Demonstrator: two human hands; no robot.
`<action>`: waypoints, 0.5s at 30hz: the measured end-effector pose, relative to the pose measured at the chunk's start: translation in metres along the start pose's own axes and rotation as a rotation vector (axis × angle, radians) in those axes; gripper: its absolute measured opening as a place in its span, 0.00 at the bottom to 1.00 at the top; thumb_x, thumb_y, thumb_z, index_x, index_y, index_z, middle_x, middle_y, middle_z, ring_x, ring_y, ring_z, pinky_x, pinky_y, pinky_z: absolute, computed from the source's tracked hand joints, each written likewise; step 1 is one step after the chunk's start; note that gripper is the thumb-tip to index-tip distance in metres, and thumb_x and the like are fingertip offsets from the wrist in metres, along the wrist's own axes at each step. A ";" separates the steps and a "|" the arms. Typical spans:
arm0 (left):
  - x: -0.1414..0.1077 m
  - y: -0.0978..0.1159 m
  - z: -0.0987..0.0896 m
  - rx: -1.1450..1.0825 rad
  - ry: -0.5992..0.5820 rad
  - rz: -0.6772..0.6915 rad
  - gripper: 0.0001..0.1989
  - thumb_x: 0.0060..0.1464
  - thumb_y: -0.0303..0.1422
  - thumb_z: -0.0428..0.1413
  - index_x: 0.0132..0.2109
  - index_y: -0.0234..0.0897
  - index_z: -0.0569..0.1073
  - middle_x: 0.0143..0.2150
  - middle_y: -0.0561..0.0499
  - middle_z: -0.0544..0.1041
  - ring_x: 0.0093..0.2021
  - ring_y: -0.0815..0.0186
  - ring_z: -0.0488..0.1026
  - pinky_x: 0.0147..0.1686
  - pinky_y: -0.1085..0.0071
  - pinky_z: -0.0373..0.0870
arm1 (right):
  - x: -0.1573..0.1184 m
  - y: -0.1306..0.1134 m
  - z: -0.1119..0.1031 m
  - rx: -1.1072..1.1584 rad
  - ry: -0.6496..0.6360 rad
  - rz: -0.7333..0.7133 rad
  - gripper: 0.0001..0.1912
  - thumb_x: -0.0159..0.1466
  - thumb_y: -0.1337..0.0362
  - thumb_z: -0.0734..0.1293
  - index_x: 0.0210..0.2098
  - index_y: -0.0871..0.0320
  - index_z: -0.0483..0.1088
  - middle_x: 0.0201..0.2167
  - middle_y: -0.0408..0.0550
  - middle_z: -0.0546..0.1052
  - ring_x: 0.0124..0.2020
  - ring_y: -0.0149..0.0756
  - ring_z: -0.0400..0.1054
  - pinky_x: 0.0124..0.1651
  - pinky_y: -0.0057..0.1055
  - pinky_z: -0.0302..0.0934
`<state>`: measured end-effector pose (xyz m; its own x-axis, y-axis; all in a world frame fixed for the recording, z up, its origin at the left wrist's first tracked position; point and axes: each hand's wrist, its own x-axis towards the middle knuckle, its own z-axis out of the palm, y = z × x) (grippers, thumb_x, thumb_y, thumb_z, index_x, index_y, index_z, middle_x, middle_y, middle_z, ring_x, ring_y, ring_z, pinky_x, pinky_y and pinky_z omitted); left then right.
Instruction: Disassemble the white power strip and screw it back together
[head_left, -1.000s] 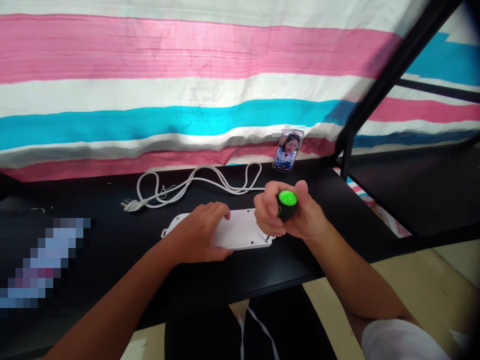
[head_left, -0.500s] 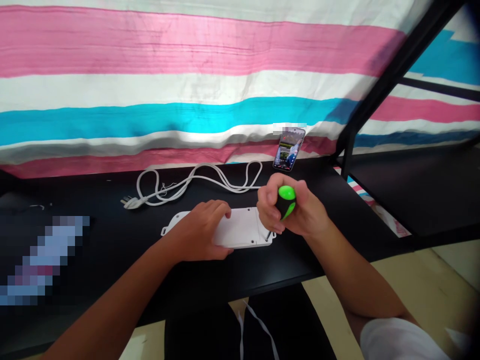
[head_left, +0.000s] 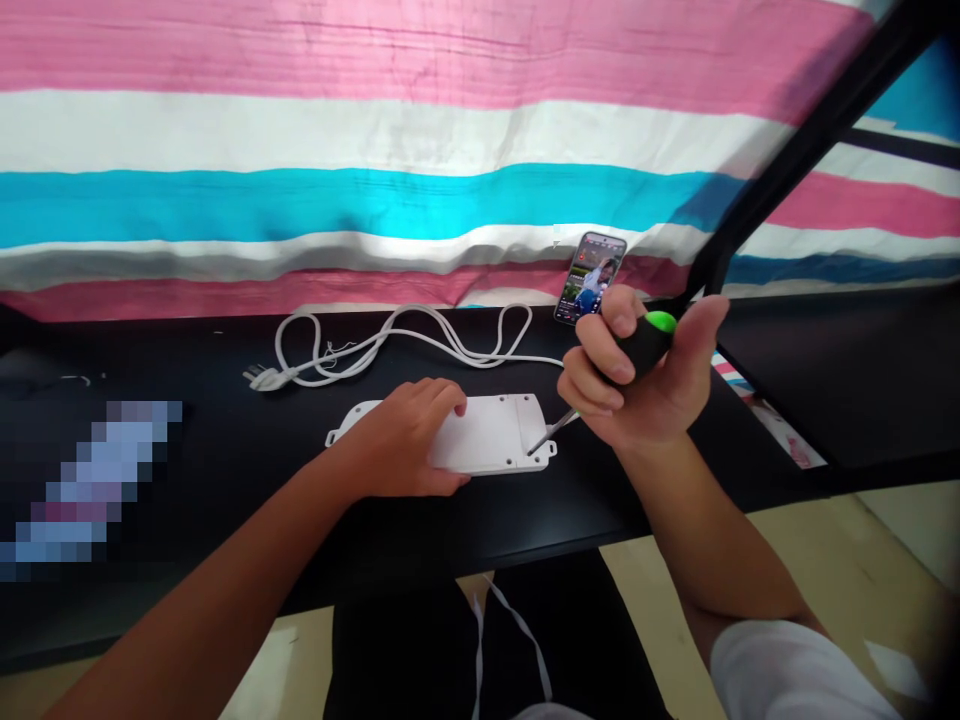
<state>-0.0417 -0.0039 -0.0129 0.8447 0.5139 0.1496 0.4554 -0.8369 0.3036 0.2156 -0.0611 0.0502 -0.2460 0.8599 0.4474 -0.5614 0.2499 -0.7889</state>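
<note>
A white power strip point(head_left: 484, 435) lies underside up on the black table, its screw holes showing near the corners and the seam. My left hand point(head_left: 409, 440) is clamped across its left half, thumb on the near edge and fingers over the far side. In my right hand point(head_left: 652, 400) is a screwdriver point(head_left: 643, 348) with a black and green handle. Its shaft slants down to the left, and the tip is at the strip's right end, close to the near-corner screw holes. Whether the tip touches the plastic I cannot tell.
Behind the strip a white cord point(head_left: 435, 335) lies in loops, ending at a plug point(head_left: 266, 377) on the left. A phone point(head_left: 590, 275) leans against the striped cloth point(head_left: 337, 210). Black frame bars point(head_left: 787, 160) rise at the right. The table's front edge is close to my lap.
My right hand has moved right and tilted the screwdriver from steep to slanting, with its thumb lifted off the handle. My left hand still holds the strip. The view has shifted slightly.
</note>
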 end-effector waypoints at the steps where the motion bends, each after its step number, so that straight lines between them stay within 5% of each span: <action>1: 0.000 0.000 0.000 0.002 0.002 0.004 0.29 0.45 0.42 0.68 0.49 0.40 0.62 0.52 0.44 0.73 0.47 0.52 0.71 0.47 0.57 0.66 | 0.000 0.001 0.001 0.005 0.000 -0.010 0.27 0.66 0.35 0.65 0.33 0.51 0.57 0.20 0.32 0.55 0.14 0.23 0.44 0.16 0.24 0.43; 7: 0.001 0.001 0.001 0.013 0.001 0.002 0.29 0.45 0.42 0.68 0.49 0.40 0.62 0.51 0.45 0.74 0.46 0.52 0.71 0.46 0.58 0.65 | 0.002 0.013 0.012 0.089 -0.083 -0.012 0.24 0.70 0.38 0.62 0.35 0.51 0.58 0.22 0.33 0.55 0.16 0.24 0.46 0.17 0.23 0.44; 15: 0.001 0.001 0.001 0.008 0.004 0.003 0.29 0.45 0.43 0.67 0.49 0.41 0.62 0.51 0.45 0.74 0.47 0.51 0.72 0.46 0.58 0.65 | 0.001 0.015 0.016 0.015 -0.025 -0.022 0.26 0.67 0.35 0.63 0.35 0.51 0.56 0.21 0.32 0.58 0.15 0.24 0.47 0.17 0.22 0.46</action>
<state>-0.0404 -0.0043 -0.0135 0.8453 0.5116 0.1541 0.4547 -0.8402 0.2954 0.1940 -0.0637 0.0455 -0.2530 0.8431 0.4746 -0.5786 0.2613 -0.7726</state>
